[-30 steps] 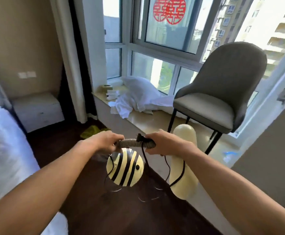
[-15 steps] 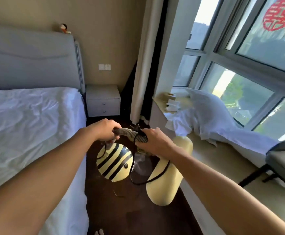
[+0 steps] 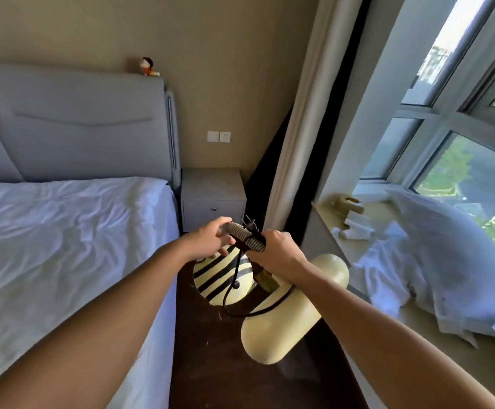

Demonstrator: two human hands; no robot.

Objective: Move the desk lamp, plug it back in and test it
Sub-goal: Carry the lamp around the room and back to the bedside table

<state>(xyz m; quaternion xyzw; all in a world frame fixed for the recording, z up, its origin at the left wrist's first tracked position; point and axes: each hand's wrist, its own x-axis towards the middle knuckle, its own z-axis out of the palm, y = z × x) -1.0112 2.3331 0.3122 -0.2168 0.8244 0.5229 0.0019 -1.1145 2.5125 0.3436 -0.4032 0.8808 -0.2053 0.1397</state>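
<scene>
A: Where was the desk lamp (image 3: 281, 308)?
B: In the air over the dark floor (image 3: 211, 364), in front of the nightstand (image 3: 213, 199). Both hands gripped its ribbed neck (image 3: 244, 236): left hand (image 3: 211, 242) bed-side, right hand (image 3: 275, 252) window-side.
A: Cord?
B: Black cord (image 3: 231, 290) hung in a loop below the neck, across the striped body (image 3: 219, 278).
A: Socket?
B: Wall plates (image 3: 219, 136) sat above the nightstand.

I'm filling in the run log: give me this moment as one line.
stage: carrying | left hand: grips lamp neck | right hand: grips neck | cord: dangling, unplugged | ahead: nightstand, wall sockets
</scene>
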